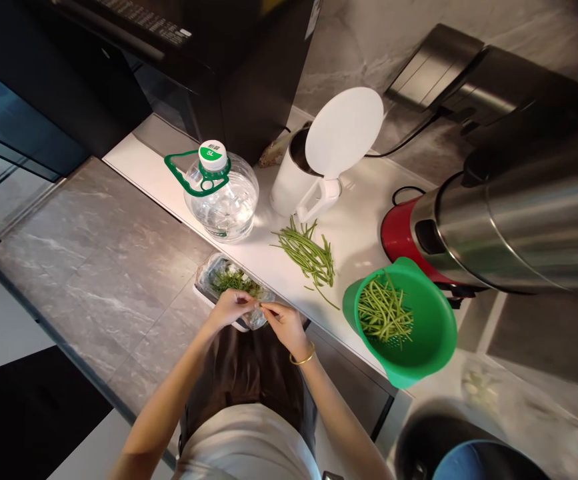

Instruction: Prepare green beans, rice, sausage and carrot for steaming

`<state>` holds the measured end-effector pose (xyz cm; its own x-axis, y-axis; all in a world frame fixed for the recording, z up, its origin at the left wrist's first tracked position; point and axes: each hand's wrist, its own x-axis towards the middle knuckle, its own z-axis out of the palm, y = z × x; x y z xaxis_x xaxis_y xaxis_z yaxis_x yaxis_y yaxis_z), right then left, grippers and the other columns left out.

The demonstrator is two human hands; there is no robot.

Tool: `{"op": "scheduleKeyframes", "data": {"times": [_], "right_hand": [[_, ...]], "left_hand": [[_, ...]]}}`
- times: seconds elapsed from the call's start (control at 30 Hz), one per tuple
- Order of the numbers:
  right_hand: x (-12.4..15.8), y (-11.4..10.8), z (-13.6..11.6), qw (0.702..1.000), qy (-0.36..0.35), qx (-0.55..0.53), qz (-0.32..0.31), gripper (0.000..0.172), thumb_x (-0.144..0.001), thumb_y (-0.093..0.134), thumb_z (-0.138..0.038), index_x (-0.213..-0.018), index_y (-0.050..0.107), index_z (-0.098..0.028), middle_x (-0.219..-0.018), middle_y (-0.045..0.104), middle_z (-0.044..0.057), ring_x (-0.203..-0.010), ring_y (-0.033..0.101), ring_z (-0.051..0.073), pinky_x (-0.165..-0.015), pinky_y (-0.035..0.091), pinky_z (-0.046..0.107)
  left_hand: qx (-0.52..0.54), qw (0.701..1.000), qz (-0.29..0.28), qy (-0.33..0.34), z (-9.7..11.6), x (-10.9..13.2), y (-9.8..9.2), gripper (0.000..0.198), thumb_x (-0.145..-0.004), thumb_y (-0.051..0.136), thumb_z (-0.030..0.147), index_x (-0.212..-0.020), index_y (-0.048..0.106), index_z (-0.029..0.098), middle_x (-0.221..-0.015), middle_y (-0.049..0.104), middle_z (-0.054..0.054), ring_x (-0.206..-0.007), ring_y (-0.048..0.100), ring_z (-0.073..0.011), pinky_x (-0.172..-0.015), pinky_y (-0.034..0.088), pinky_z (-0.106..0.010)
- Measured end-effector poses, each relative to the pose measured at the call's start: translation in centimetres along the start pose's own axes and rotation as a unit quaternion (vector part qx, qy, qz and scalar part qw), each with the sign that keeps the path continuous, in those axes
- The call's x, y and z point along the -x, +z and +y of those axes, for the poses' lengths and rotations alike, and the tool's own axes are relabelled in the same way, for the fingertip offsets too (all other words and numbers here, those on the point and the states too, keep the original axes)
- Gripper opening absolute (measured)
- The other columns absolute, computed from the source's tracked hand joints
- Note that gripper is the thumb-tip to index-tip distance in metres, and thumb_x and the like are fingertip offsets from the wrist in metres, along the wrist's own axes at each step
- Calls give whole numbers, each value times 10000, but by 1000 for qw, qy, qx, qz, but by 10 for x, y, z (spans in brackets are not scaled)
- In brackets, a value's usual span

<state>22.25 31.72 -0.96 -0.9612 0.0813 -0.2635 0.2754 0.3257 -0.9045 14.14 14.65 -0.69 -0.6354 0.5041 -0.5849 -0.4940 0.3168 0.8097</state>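
My left hand (235, 307) and my right hand (287, 325) meet fingertip to fingertip over a small bin (203, 291) lined with clear plastic. Both are closed in a pinch, with a short bit of green bean just showing between the fingertips; most of it is hidden. Green trimmings (233, 277) with some white bits lie inside the bin. On the white counter, a loose pile of thin green beans (309, 252) lies ahead of my right hand. More beans (383, 310) fill part of a green colander (431, 327) to the right.
A large water bottle (223, 200) with a green handle stands near the counter (361, 183) edge. Behind the bean pile is a white kettle (289, 180), its lid raised. A red and steel appliance (406, 230) stands beyond the colander. A dark pot (421, 437) is at lower right.
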Motion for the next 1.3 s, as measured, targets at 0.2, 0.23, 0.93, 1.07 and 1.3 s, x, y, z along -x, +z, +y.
{"op": "scheduleKeyframes", "data": {"times": [0.2, 0.23, 0.93, 1.07, 1.3], "right_hand": [[-7, 8, 6, 987, 113, -104, -53, 212, -794, 627, -349, -892, 739, -197, -671, 684, 4, -566, 606, 140, -564, 497, 262], [-9, 10, 6, 983, 126, -124, -47, 202, -782, 638, -348, -854, 738, -189, -624, 660, -9, -536, 584, 128, -549, 482, 253], [-35, -14, 50, 753, 237, -569, 228, 42, -741, 741, -215, -752, 702, -228, -788, 715, -1, -596, 622, 73, -560, 586, 170], [-36, -40, 50, 738, 209, -580, 275, 97, -720, 764, -228, -793, 701, -231, -827, 728, -8, -631, 646, 77, -568, 581, 172], [-27, -36, 10, 850, 156, -460, 202, 346, -601, 851, -279, -900, 691, -209, -774, 738, -2, -708, 679, 114, -673, 568, 204]], "left_hand": [[-267, 949, 89, 140, 1, 6, 6, 160, -853, 559, 205, -840, 718, 192, -798, 699, -48, -737, 602, -162, -735, 468, -276], [-283, 941, 101, 157, -1, 7, 8, 171, -871, 544, 210, -864, 714, 191, -821, 695, -58, -777, 603, -174, -761, 472, -291], [-262, 928, 109, 241, -39, 50, -15, 192, -925, 494, 301, -977, 652, 206, -929, 680, -74, -921, 606, -189, -856, 479, -329], [-272, 920, 206, 195, -80, 50, -53, 216, -908, 497, 333, -961, 653, 194, -935, 691, -84, -907, 633, -207, -854, 499, -359], [-317, 919, 185, 145, -78, 6, -40, 251, -866, 505, 274, -981, 713, 194, -947, 717, -96, -862, 665, -226, -815, 522, -369]]}}
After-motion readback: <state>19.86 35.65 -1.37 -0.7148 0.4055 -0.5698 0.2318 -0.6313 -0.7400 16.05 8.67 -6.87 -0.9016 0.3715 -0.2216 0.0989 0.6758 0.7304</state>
